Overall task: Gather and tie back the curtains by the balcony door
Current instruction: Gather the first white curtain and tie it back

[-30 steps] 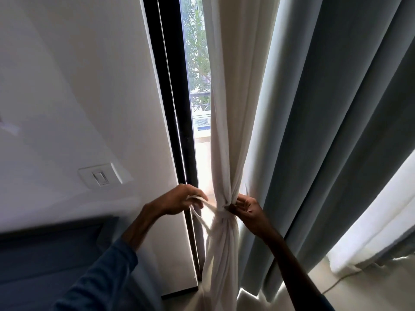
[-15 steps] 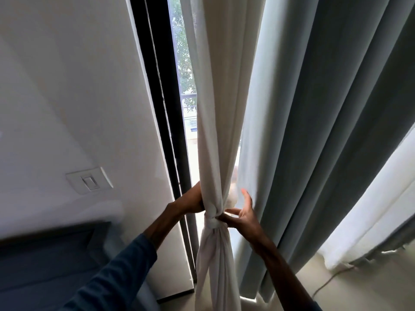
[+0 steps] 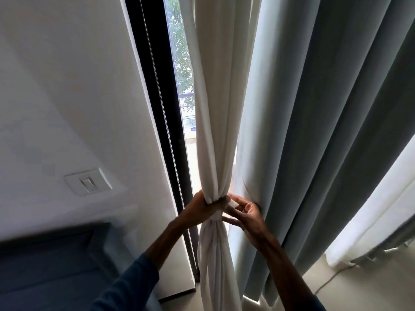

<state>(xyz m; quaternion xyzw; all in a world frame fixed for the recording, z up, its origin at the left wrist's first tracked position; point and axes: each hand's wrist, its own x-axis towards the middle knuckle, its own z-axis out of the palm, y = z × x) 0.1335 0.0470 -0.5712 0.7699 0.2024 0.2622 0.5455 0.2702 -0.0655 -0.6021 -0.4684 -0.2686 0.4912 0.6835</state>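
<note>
Head view: grey curtain [image 3: 314, 131] hangs beside white curtain [image 3: 215, 108]

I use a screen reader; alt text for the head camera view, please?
A person's left hand holds a gathered white curtain just above its knot, while the right hand has its fingers at the knot. A grey curtain hangs to the right.

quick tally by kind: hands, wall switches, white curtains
hands: 2, the left hand gripping the bunched white curtain, the right hand beside its tie
wall switch: 1
white curtains: 2, the bunched one and a second white curtain at far right
total: 5
</note>
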